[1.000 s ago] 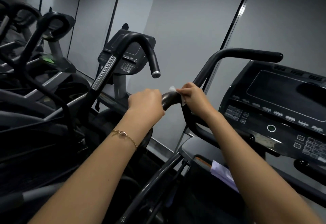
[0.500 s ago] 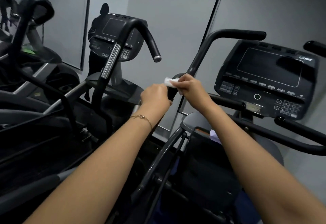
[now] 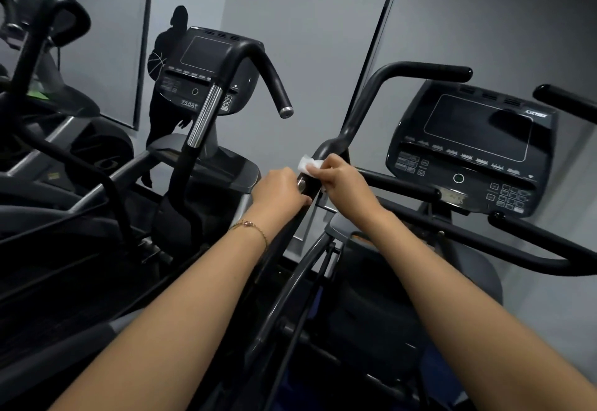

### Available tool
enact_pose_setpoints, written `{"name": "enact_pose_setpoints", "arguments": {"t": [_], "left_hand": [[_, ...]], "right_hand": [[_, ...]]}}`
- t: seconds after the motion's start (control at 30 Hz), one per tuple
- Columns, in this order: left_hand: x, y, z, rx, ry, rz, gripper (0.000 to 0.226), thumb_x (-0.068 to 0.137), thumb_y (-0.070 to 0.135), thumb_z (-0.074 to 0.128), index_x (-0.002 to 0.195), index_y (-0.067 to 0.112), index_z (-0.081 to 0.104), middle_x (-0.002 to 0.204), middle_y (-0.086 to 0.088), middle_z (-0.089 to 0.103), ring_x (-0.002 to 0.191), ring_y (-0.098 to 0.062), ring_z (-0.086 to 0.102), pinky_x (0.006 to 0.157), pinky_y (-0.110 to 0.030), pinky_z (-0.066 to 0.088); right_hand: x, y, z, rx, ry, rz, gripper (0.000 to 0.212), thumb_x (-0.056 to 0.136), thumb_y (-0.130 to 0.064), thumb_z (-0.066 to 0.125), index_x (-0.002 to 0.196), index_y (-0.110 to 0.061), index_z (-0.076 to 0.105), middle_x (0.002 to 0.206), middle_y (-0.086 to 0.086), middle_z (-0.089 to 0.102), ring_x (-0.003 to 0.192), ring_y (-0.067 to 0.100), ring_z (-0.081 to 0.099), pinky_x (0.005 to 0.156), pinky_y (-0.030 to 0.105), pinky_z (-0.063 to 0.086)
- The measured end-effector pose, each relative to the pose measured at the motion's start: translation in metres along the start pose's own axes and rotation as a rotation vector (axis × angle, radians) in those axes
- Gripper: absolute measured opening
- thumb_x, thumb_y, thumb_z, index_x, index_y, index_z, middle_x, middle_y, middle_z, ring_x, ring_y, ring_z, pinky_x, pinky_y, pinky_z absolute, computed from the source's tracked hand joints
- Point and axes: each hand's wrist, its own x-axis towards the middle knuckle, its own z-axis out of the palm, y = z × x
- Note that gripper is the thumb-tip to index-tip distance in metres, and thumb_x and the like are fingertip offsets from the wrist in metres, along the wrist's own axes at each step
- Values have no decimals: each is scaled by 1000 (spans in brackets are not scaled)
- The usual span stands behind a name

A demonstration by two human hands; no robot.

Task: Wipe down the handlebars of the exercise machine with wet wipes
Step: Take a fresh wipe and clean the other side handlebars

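A black curved handlebar [image 3: 365, 103] of the exercise machine rises in the middle of the head view and bends right at its top. My right hand [image 3: 339, 178] pinches a small white wet wipe [image 3: 307, 163] against the bar's lower thick part. My left hand [image 3: 279, 189] is closed around the same bar just below, beside a metal knob [image 3: 302, 184]. A thin gold bracelet sits on my left wrist. Both forearms reach up from the bottom of the view.
The machine's black console [image 3: 468, 148] with screen and keypad stands to the right, with low side bars [image 3: 533, 242] under it. A second machine with console [image 3: 200, 71] and hooked handlebar [image 3: 268, 74] stands left. Grey wall panels lie behind.
The view has swung so the machines sit lower and further left. My right hand keeps the wipe on the bar's thick lower part; my left hand stays gripped beside it.
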Motion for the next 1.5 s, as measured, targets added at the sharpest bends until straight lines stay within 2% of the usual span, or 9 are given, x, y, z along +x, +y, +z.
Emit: {"name": "enact_pose_setpoints", "arguments": {"t": [0.2,0.4,0.53,0.7,0.93,1.07,1.23,1.37,1.5], "left_hand": [[-3,-8,-1,-38,-53,-11,35,81,37,69,94,6,62,94,-11,68,86,-26,65,69,-32,50],[-9,-7,-3,-48,-37,-15,34,86,30,64,110,6,60,106,-12,65,95,-28,63,69,-30,45],[-12,-11,2,-60,-19,-12,37,84,37,66,102,5,61,98,-11,67,89,-26,64,71,-32,49],[-16,-22,1,-23,-68,15,35,81,33,70,103,7,63,98,-9,68,91,-25,65,80,-34,53],[-27,-29,0,9,-90,4,30,78,33,72,79,6,57,76,-7,60,74,-22,58,64,-29,45],[-37,-39,3,12,-75,12,32,78,33,71,94,6,63,91,-8,66,85,-23,63,68,-31,48],[-51,-47,5,-55,-68,-26,35,79,32,73,99,5,66,98,-8,69,92,-23,66,80,-34,53],[-61,-51,7,-76,-29,-31,39,78,32,73,105,5,63,100,-7,66,97,-25,64,81,-35,51],[-68,-50,2,-30,-56,-57,34,80,32,71,97,4,65,93,-7,68,89,-24,65,77,-34,52]], "right_hand": [[10,2,-5,-63,-51,31,26,96,-21,48,111,-4,61,80,-5,41,68,8,43,61,18,32],[-16,-18,7,-145,-188,-168,38,93,1,40,121,-12,61,100,3,44,88,17,40,74,24,30],[1,-10,1,126,-5,156,20,94,-19,52,97,-1,59,74,-8,40,63,6,42,63,21,35],[-31,-17,15,23,-81,-79,25,92,-7,52,114,-11,65,82,-3,39,71,8,42,68,28,40],[-25,-20,14,112,19,45,21,93,-9,53,108,-9,68,85,2,41,76,20,51,74,39,46],[-59,-28,28,88,-27,-120,31,90,-5,55,117,-15,66,84,1,41,76,21,54,72,31,46],[-32,-28,17,281,65,132,18,94,-18,53,89,-26,68,74,-10,39,65,3,44,66,25,42],[-69,-44,42,188,21,-3,26,95,-19,47,111,-10,66,80,-9,38,75,11,43,68,22,36],[-77,-40,45,270,17,-15,23,91,-12,56,110,-6,68,79,-5,38,67,-2,42,69,16,39]]}}
